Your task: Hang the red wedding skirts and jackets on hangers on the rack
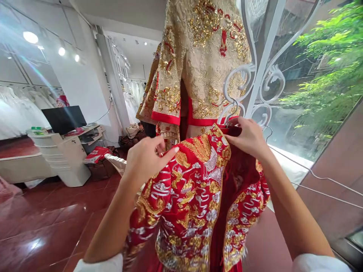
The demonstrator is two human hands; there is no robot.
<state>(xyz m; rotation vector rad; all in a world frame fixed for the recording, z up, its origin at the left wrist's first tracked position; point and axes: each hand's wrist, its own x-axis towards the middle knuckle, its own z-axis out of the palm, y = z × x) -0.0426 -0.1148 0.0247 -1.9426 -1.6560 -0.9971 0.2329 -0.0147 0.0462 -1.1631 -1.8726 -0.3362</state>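
Observation:
A red jacket with gold and silver embroidery (193, 200) hangs in front of me, its dark red lining showing at the open front. My right hand (245, 136) is shut on the jacket's collar, close to a metal hanger hook (231, 113). My left hand (150, 162) lies on the jacket's shoulder with its fingers extended and apart. Behind it, a gold embroidered garment with red trim (198, 64) hangs higher up. The hook rests on a white scrolled metal rail (249, 75).
Red glossy floor tiles (42, 230) spread to the left. A white desk with a black monitor (64, 119) and white gowns (19, 111) stand beyond them. A window (300, 94) with green foliage outside lies to the right.

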